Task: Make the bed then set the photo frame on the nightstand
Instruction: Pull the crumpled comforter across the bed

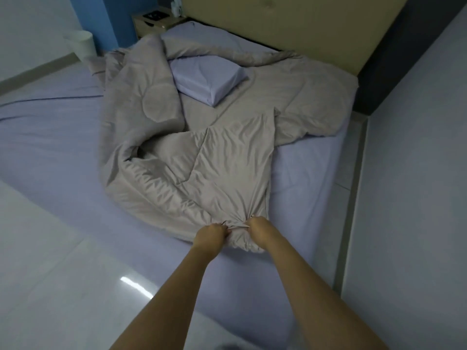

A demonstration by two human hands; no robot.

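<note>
A crumpled beige duvet (222, 157) lies in a heap across the bed's lavender sheet (50, 152). My left hand (211, 234) and my right hand (260, 229) are side by side, both shut on a bunched corner of the duvet near the foot of the bed. A lavender pillow (209, 77) rests on the duvet in the middle, and a second pillow (202, 37) lies by the beige headboard (290, 24). The wooden nightstand (151, 24) stands at the far left of the headboard, with a dark flat object (155, 15) on top; I cannot tell whether it is the photo frame.
A white bin (82, 44) stands on the floor beside the nightstand, against a blue wall. A white object (176, 7) sits at the back of the nightstand. A pale wall (417, 198) runs close along the bed's right side. Glossy floor tiles (50, 286) lie at lower left.
</note>
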